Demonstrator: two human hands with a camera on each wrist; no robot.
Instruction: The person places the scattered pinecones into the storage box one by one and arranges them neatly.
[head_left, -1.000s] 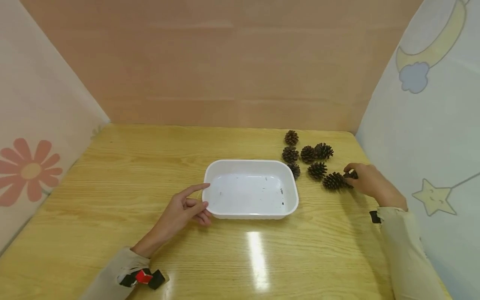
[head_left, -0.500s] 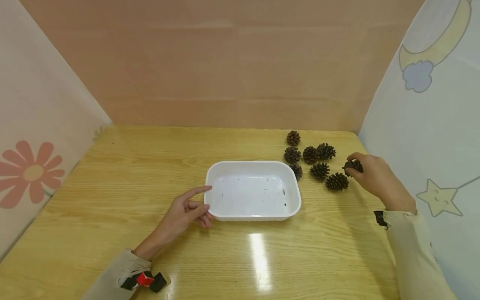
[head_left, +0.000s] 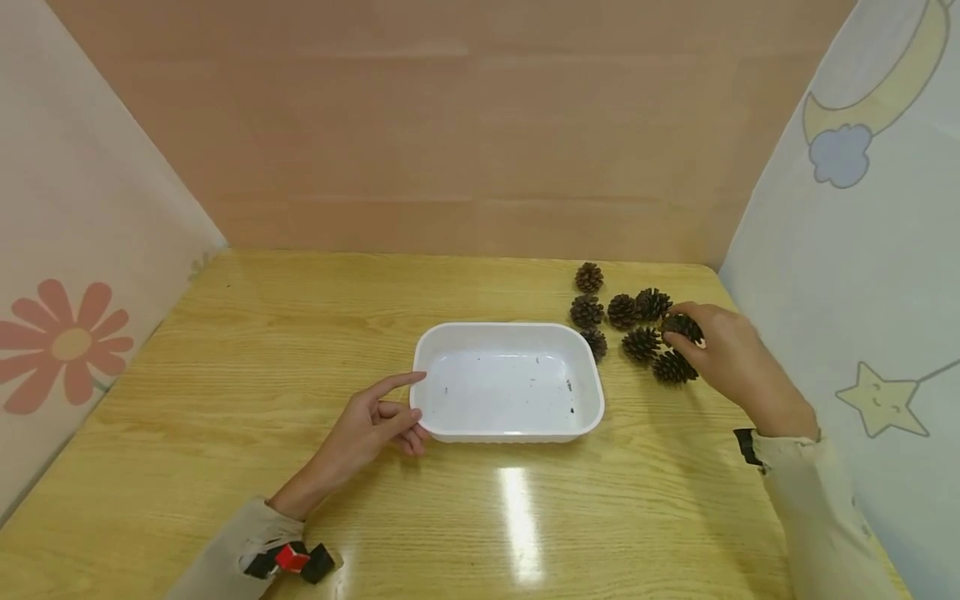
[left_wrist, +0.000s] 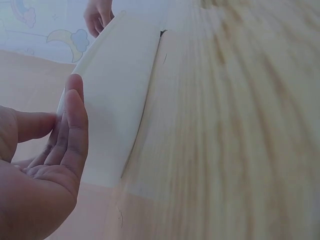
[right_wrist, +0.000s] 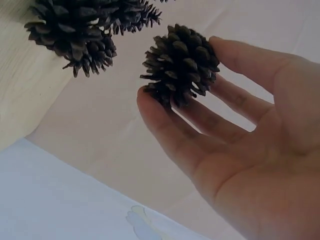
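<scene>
A pine cone [right_wrist: 181,65] is pinched between the thumb and fingertips of my right hand [head_left: 726,354], close over the other pine cones at the right of the table. The right wrist view shows its brown open scales. My left hand [head_left: 367,429] grips the left end of a white plastic tray [head_left: 506,433], index finger and thumb at the rim and the other fingers against the outer wall. A few dark flakes lie on the tray's floor. In the left wrist view the fingers of my left hand [left_wrist: 50,150] lie along the tray's outer side [left_wrist: 115,95].
Several pine cones [head_left: 641,344] lie grouped to the right of the tray, one [head_left: 595,343] partly hidden behind its right end. The wooden table [head_left: 300,308] is bordered by a brown back panel [head_left: 465,150] and a white patterned panel [head_left: 877,275] on the right.
My right hand has lifted a pine cone from the right end of the group and carried it up, then left over the others. My left hand stays at the tray.
</scene>
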